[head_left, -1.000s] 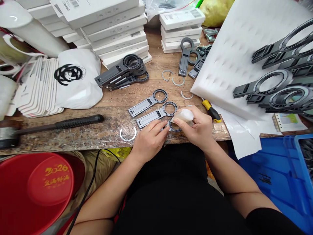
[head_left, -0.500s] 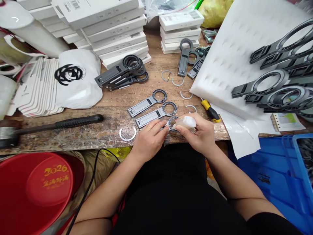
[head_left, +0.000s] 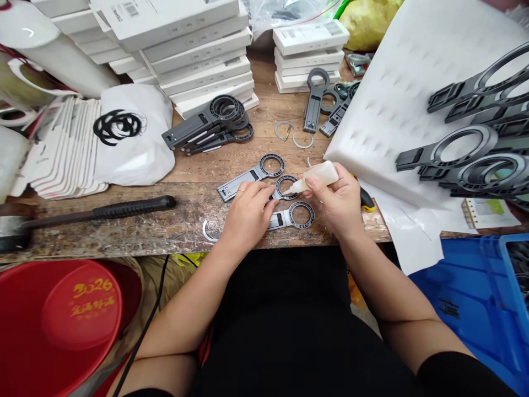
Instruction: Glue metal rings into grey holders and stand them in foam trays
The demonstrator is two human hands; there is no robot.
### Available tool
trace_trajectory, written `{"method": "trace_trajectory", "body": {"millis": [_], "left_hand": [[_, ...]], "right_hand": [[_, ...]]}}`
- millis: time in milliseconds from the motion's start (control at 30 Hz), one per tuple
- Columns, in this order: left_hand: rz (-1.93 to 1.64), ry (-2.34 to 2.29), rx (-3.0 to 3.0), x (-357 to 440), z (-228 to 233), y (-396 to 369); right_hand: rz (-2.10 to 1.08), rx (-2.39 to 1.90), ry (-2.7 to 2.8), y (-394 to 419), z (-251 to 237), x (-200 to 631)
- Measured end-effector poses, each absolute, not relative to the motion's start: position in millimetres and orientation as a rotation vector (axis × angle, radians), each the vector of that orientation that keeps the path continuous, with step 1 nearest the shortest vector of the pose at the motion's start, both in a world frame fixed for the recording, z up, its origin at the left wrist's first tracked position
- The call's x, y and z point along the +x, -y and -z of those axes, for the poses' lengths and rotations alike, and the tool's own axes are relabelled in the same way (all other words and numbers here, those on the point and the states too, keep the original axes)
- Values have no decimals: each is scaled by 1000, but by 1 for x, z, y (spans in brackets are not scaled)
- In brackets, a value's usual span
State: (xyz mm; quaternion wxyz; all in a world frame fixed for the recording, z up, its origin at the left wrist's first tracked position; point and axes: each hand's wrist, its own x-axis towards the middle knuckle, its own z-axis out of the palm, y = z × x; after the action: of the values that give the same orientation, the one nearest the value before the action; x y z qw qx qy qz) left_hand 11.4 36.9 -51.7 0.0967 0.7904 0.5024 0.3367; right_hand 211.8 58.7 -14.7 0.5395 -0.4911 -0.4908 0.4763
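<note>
glue bottle (head_left: 320, 175) gripped in right hand (head_left: 336, 201), nozzle on the middle bracket (head_left: 284, 187) ring. left hand (head_left: 247, 212) presses flat on that bracket, grasping nothing. near bracket (head_left: 294, 215) and far bracket (head_left: 252, 176) lie on the desk (head_left: 136, 229); loose rings (head_left: 303, 140) wait unused.

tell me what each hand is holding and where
Right hand grips a small translucent white squeeze bottle around its body. Left hand holds nothing, pressing the middle flat grey ring-ended bracket.
</note>
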Motion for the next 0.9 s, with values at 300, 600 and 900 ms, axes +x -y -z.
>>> {"method": "trace_trajectory", "body": {"millis": [300, 600, 900], "left_hand": [[-1028, -1461, 2346, 10, 50, -36], [-1001, -1471, 2355, 10, 51, -36], [-952, -1468, 2327, 9, 51, -37]], "right_hand": [[-928, -1256, 1455, -52, 16, 209], [-670, -1267, 1717, -54, 10, 206], [-664, -1258, 1721, -83, 15, 198]]}}
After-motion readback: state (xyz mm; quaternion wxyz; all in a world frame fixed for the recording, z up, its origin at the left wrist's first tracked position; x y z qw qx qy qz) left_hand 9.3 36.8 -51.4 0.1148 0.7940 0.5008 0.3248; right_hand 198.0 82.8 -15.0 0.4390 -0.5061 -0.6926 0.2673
